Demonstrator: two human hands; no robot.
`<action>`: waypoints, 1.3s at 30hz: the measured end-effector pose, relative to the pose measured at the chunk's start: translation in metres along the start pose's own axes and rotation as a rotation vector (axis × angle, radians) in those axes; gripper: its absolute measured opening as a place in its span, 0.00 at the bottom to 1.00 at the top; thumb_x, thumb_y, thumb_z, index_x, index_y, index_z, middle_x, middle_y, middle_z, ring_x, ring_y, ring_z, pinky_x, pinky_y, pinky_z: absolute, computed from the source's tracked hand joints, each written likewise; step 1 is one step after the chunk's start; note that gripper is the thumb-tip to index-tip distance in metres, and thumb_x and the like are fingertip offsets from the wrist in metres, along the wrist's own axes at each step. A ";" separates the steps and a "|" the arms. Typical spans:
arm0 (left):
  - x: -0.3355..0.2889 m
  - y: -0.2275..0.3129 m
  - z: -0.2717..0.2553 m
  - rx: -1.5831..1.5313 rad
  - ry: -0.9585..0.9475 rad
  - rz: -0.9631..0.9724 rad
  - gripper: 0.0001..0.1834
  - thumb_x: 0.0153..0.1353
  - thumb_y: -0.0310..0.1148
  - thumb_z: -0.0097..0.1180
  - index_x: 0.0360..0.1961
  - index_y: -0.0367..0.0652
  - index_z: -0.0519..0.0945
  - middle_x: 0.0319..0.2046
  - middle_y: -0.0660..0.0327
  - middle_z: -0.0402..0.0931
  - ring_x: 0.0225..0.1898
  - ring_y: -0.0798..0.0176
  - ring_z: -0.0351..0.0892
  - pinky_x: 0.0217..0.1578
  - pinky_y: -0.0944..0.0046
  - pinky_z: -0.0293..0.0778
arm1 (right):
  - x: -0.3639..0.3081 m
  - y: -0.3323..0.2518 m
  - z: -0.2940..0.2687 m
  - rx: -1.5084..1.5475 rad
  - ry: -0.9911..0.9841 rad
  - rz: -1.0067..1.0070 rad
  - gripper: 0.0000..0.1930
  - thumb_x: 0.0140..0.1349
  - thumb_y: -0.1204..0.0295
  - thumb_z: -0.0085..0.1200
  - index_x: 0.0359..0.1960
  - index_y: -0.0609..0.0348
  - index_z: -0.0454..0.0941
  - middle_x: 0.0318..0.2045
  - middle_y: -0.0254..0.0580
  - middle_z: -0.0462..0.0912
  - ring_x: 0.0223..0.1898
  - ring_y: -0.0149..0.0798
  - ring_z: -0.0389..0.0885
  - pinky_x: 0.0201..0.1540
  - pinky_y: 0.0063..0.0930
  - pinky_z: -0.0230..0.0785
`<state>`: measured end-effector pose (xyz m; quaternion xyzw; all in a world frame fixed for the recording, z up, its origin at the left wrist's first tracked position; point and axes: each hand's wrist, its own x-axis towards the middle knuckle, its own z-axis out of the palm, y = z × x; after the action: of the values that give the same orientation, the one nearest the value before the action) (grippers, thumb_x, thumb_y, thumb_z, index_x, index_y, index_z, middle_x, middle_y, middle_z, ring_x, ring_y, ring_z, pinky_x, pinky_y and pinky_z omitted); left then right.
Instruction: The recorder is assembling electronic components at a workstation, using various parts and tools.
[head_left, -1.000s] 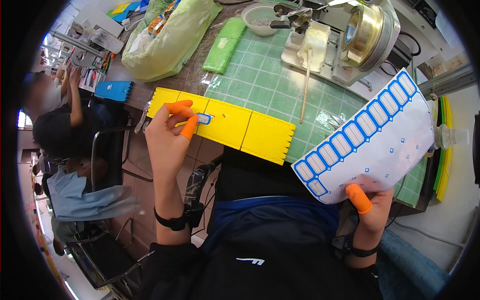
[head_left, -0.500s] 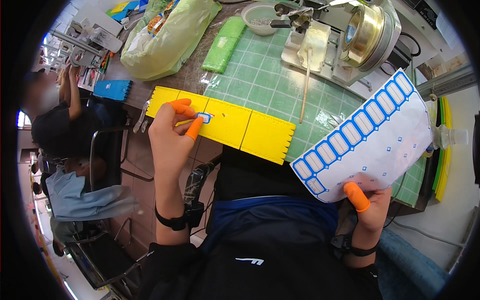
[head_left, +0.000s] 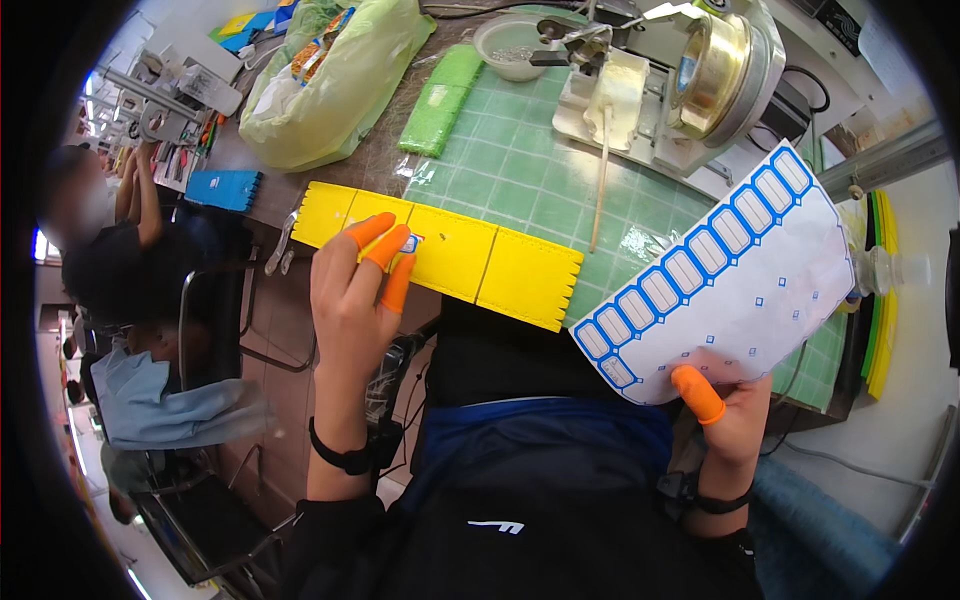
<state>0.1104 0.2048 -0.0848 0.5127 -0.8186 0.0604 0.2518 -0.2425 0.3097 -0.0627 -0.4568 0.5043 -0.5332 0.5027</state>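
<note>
A long yellow strip of flat panels with notched ends (head_left: 530, 275) lies along the table's near edge. On it sits a small blue-bordered label (head_left: 411, 243), partly covered by a fingertip of my left hand (head_left: 350, 305). Orange finger cots cover several of this hand's digits; the fingers are stretched out and apart over the strip, with one resting at the label. My right hand (head_left: 738, 420) grips the lower edge of a white label sheet (head_left: 770, 295). Its orange-covered thumb lies on top, while the other fingers are hidden beneath. Blue-framed labels line the sheet's far edge.
A green wrapped bundle (head_left: 440, 100), a pale plastic bag (head_left: 340, 100) and a white bowl (head_left: 513, 48) stand farther back. A machine with a brass-coloured roll (head_left: 710, 80) and a wooden stick (head_left: 602, 190) occupies the back right. Another person (head_left: 115, 250) sits at the left.
My left fingers have gone from pinching at the label to stretched out over it. My right hand still holds the sheet. The whole view has shifted slightly.
</note>
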 end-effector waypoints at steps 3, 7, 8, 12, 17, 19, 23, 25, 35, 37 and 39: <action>-0.006 0.015 0.015 -0.084 -0.098 0.015 0.27 0.57 0.33 0.66 0.58 0.37 0.78 0.59 0.49 0.75 0.59 0.44 0.74 0.60 0.50 0.69 | -0.001 -0.002 -0.002 -0.042 0.026 0.012 0.16 0.54 0.82 0.69 0.45 0.64 0.83 0.42 0.46 0.86 0.44 0.38 0.85 0.50 0.30 0.75; -0.012 0.006 0.015 -0.051 -0.165 0.018 0.33 0.58 0.33 0.64 0.65 0.37 0.72 0.64 0.47 0.70 0.63 0.42 0.71 0.63 0.50 0.65 | 0.004 -0.007 0.007 0.129 0.037 0.061 0.18 0.54 0.80 0.70 0.47 0.65 0.81 0.44 0.46 0.85 0.45 0.37 0.84 0.49 0.31 0.76; -0.013 0.007 0.014 -0.061 -0.179 0.008 0.33 0.58 0.32 0.65 0.65 0.37 0.72 0.65 0.46 0.70 0.63 0.42 0.71 0.64 0.50 0.64 | 0.006 -0.009 0.007 0.186 0.045 0.088 0.19 0.54 0.80 0.70 0.48 0.65 0.80 0.44 0.45 0.85 0.45 0.37 0.84 0.49 0.31 0.76; -0.009 0.012 -0.002 -0.110 -0.325 -0.024 0.37 0.57 0.25 0.62 0.69 0.38 0.67 0.70 0.46 0.62 0.70 0.45 0.63 0.69 0.52 0.57 | 0.009 -0.011 0.002 0.261 0.016 0.039 0.20 0.53 0.81 0.71 0.49 0.65 0.80 0.44 0.45 0.85 0.46 0.37 0.84 0.49 0.31 0.77; 0.007 0.020 -0.028 -0.020 -0.340 0.035 0.42 0.58 0.28 0.61 0.73 0.39 0.59 0.73 0.46 0.55 0.74 0.41 0.53 0.73 0.48 0.47 | 0.009 -0.014 -0.015 0.262 -0.050 -0.055 0.20 0.49 0.86 0.71 0.45 0.65 0.83 0.44 0.45 0.86 0.46 0.38 0.85 0.50 0.31 0.78; 0.002 0.025 -0.017 -0.020 -0.510 0.020 0.47 0.56 0.27 0.62 0.75 0.40 0.54 0.75 0.46 0.51 0.76 0.41 0.47 0.74 0.47 0.43 | 0.007 -0.021 -0.024 0.309 0.020 -0.148 0.19 0.49 0.86 0.71 0.44 0.65 0.83 0.44 0.45 0.86 0.47 0.38 0.85 0.50 0.31 0.78; -0.003 0.033 -0.012 -0.008 -0.528 -0.025 0.55 0.46 0.20 0.64 0.76 0.40 0.50 0.76 0.46 0.46 0.76 0.41 0.47 0.74 0.47 0.45 | -0.001 -0.047 -0.053 0.111 0.247 -0.316 0.32 0.44 0.87 0.74 0.54 0.65 0.77 0.48 0.45 0.84 0.47 0.40 0.85 0.52 0.36 0.77; -0.003 0.032 -0.016 0.019 -0.518 0.000 0.54 0.47 0.19 0.63 0.76 0.41 0.51 0.76 0.46 0.47 0.75 0.41 0.48 0.74 0.49 0.47 | -0.022 -0.046 -0.104 0.048 0.292 -0.706 0.33 0.54 0.83 0.67 0.63 0.66 0.68 0.52 0.51 0.81 0.46 0.46 0.85 0.50 0.40 0.78; -0.005 0.026 -0.014 0.081 -0.537 -0.016 0.53 0.48 0.18 0.62 0.76 0.43 0.53 0.76 0.49 0.48 0.74 0.40 0.50 0.73 0.50 0.50 | -0.069 -0.179 -0.241 -0.069 0.866 -1.075 0.17 0.70 0.71 0.49 0.59 0.62 0.70 0.58 0.48 0.77 0.60 0.46 0.76 0.64 0.46 0.68; -0.004 0.026 -0.014 0.080 -0.535 -0.016 0.53 0.48 0.18 0.62 0.76 0.43 0.52 0.76 0.49 0.48 0.74 0.40 0.50 0.73 0.50 0.50 | -0.042 -0.187 -0.268 -0.155 0.999 -0.961 0.19 0.67 0.76 0.52 0.60 0.60 0.68 0.58 0.54 0.76 0.58 0.48 0.77 0.63 0.45 0.69; -0.001 0.027 -0.012 0.073 -0.538 -0.006 0.53 0.48 0.18 0.62 0.76 0.43 0.52 0.76 0.49 0.47 0.74 0.40 0.50 0.73 0.50 0.50 | -0.015 -0.170 -0.317 -0.223 0.813 -0.892 0.27 0.65 0.79 0.55 0.65 0.59 0.61 0.56 0.61 0.77 0.56 0.51 0.79 0.60 0.46 0.71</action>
<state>0.0913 0.2221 -0.0703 0.5215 -0.8518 -0.0490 0.0067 -0.5698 0.3470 0.0833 -0.4338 0.4687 -0.7677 -0.0524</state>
